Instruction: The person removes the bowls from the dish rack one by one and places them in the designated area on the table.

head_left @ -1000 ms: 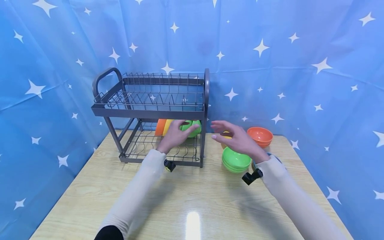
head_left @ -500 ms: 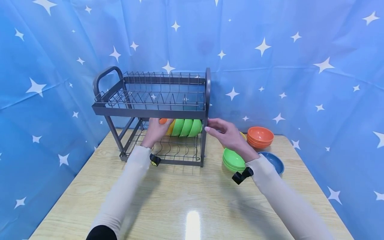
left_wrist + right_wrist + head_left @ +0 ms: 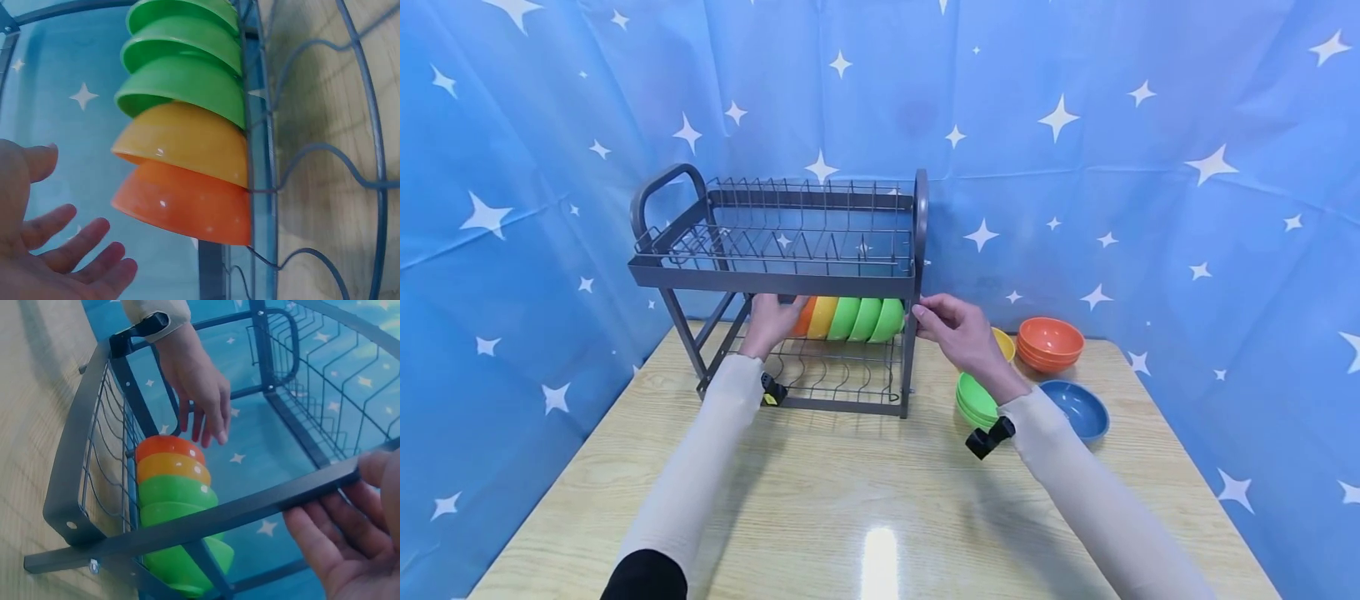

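A row of bowls stands tilted on edge on the lower tier of a dark dish rack (image 3: pixel 775 285): an orange bowl (image 3: pixel 187 203), a yellow bowl (image 3: pixel 187 140) and several green bowls (image 3: pixel 181 87). Beside the orange end of the row, my left hand (image 3: pixel 767 321) reaches under the upper tier. Its fingers (image 3: pixel 81 240) are spread and relaxed, apart from the orange bowl in the left wrist view. My right hand (image 3: pixel 958 333) grips the right front post of the rack, thumb on one side and fingers on the other.
Right of the rack stand stacked green bowls (image 3: pixel 976 400), a yellow bowl (image 3: pixel 1004 343) partly behind my right hand, stacked orange bowls (image 3: pixel 1049 343) and a blue bowl (image 3: pixel 1078 410). The wooden table (image 3: pixel 820 500) runs back to a blue starred curtain (image 3: pixel 1150 208).
My left hand has moved left from over the bowls to past the orange end of the row. My right hand has moved left onto the rack's post and taken hold of it.
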`<action>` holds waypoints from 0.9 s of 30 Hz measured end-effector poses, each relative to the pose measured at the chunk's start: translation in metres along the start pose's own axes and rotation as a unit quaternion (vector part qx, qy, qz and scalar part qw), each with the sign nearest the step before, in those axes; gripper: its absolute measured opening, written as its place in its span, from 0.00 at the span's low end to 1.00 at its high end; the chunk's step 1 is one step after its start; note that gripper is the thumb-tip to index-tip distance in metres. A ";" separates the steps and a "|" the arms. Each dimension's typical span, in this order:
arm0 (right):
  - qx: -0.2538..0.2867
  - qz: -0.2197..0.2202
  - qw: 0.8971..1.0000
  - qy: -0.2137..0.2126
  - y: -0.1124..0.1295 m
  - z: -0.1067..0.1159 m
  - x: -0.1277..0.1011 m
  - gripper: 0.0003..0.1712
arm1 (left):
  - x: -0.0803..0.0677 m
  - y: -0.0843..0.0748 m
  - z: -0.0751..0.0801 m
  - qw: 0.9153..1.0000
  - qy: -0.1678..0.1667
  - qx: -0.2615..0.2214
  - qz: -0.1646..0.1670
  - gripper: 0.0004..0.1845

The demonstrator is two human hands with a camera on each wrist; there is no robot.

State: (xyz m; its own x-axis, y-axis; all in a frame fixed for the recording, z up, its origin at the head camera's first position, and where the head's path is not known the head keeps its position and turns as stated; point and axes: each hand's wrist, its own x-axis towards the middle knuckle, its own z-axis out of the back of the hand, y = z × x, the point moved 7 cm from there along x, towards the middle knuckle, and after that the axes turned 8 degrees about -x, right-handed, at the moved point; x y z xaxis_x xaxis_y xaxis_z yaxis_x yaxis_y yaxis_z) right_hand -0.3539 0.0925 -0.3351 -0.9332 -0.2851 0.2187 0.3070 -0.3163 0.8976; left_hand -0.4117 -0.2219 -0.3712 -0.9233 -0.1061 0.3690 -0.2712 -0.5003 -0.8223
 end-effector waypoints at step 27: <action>-0.045 0.046 0.998 -0.028 0.000 -0.002 -0.004 0.17 | 0.012 0.036 -0.015 0.989 0.035 0.004 0.143 0.16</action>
State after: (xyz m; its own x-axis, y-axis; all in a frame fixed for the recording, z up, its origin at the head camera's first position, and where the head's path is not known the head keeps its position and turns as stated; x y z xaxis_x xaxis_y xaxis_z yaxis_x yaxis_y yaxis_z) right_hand -0.3500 0.0914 -0.3367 -0.9087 -0.2664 0.3215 0.4046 -0.3716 0.8356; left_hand -0.4365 -0.2283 -0.4029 -0.9788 -0.1840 0.0904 0.0058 -0.4657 -0.8849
